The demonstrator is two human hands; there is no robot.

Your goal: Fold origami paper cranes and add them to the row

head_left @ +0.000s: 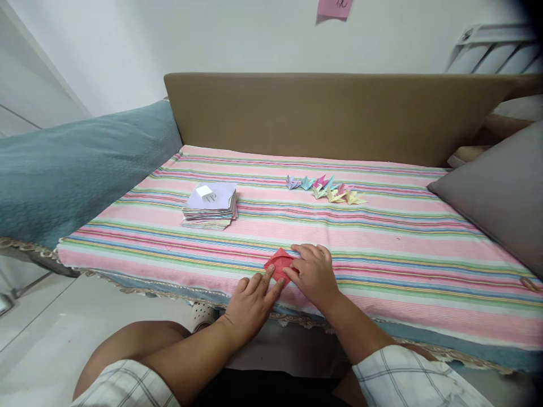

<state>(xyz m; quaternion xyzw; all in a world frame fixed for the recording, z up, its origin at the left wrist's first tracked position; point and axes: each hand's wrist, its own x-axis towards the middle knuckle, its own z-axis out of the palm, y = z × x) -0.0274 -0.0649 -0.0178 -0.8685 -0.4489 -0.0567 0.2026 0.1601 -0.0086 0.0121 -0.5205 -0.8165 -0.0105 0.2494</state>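
Observation:
A small red sheet of origami paper (280, 261), folded into a diamond shape, lies on the striped cloth near the front edge of the seat. My left hand (250, 299) comes in from the lower left and holds the paper down with its thumb and forefinger. From the right, my right hand (314, 276) grips the paper's right edge, the thumb low and the fingers curled above it. Part of that edge is hidden under my fingers. Beyond the hands stands a group of several folded paper cranes (335, 195) in purple, teal, pink and yellow.
A stack of square paper (210, 217) with a small white object (206, 193) on top sits to the left. The striped cloth (382, 237) covers the seat. A brown backrest (318, 116), blue armrest (85, 158) and grey cushion (504, 186) border it.

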